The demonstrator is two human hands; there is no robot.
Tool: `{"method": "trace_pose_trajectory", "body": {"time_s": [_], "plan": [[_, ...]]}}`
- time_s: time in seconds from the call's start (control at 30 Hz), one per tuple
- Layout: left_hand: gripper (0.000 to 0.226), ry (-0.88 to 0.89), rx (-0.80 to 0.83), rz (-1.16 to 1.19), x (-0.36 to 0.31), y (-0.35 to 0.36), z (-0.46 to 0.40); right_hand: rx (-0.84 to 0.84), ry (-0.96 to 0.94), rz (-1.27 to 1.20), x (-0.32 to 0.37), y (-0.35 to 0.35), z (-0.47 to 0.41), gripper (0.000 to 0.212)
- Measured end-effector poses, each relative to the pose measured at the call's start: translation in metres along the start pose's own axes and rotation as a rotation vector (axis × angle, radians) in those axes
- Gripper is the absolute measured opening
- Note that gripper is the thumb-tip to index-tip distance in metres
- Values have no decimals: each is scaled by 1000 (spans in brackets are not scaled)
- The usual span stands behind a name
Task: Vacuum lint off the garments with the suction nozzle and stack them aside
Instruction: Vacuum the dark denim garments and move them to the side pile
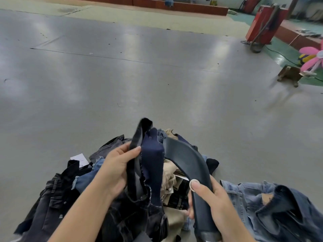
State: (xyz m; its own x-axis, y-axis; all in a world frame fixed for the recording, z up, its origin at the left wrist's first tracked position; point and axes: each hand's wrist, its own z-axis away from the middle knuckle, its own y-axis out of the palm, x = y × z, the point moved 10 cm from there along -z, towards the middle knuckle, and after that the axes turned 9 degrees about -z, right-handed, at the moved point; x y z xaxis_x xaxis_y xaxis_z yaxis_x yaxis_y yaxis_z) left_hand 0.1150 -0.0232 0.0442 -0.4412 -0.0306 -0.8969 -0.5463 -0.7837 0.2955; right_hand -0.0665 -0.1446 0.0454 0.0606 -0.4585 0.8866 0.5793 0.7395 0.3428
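Observation:
My left hand (115,170) grips a dark navy garment (150,163) and holds it upright above a pile of clothes. My right hand (208,199) grips the dark curved suction nozzle (188,163), thumb on top near a small white ring. The nozzle's mouth lies against the right side of the navy fabric. Under both hands sits a heap of denim and beige garments (169,179). A light blue denim jacket (253,194) lies to the right of the heap.
The heap rests on a wide grey surface (122,75) stretching far ahead. A red machine (264,23) with a hose stands at the back right. A pink flower-shaped object (312,58) and a small wooden stool (290,75) sit at the right edge.

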Motion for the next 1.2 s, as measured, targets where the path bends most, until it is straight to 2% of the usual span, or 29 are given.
{"method": "trace_pose_trajectory", "body": {"time_s": [0.07,0.13,0.23,0.3,0.4,0.47,0.53,0.6,0.67,0.7,0.77,0.87,0.93,1.0,1.03,1.13,1.17,1.2], "plan": [[13,-97,-49,-21,20,-1,0,-1,22,-5,-4,1,0,31],[15,-104,-32,30,24,6,0,-14,22,-4,-3,2,-1,31],[19,-37,133,149,9,31,0,-49,-17,-11,6,-6,1,19],[23,1,177,194,-2,38,-12,-87,-59,-33,15,-18,2,13],[31,74,52,183,-9,26,-56,-156,-107,-68,26,-33,3,15],[30,75,-24,-42,5,16,-82,-198,-110,-63,28,-39,1,18],[31,36,-125,-399,39,-11,-97,-224,-96,-60,24,-41,-1,29],[37,63,-319,-750,65,-51,-94,-229,-80,-47,21,-41,-2,39],[29,127,-550,-922,81,-94,-78,-212,-68,-31,17,-39,-4,44],[26,95,-608,-931,95,-112,-69,-200,-62,-22,16,-37,-5,43],[35,-50,-548,-911,136,-136,-62,-181,-45,-15,12,-34,-5,39],[69,-238,-318,-1041,182,-143,-68,-168,-19,-18,6,-30,-6,41],[82,-250,-373,-1157,174,-150,-78,-177,-11,-11,3,-30,-7,39],[76,-273,-527,-1226,153,-163,-86,-178,0,-1,-1,-29,-9,38],[65,-279,-541,-1244,147,-165,-92,-175,3,7,-2,-29,-10,36],[28,-230,-333,-1282,145,-141,-109,-166,10,50,-4,-29,-13,19],[22,-217,-303,-1166,143,-129,-109,-162,11,60,-3,-29,-14,16],[17,-210,-304,-942,139,-120,-108,-158,9,65,-2,-28,-14,15]]}}
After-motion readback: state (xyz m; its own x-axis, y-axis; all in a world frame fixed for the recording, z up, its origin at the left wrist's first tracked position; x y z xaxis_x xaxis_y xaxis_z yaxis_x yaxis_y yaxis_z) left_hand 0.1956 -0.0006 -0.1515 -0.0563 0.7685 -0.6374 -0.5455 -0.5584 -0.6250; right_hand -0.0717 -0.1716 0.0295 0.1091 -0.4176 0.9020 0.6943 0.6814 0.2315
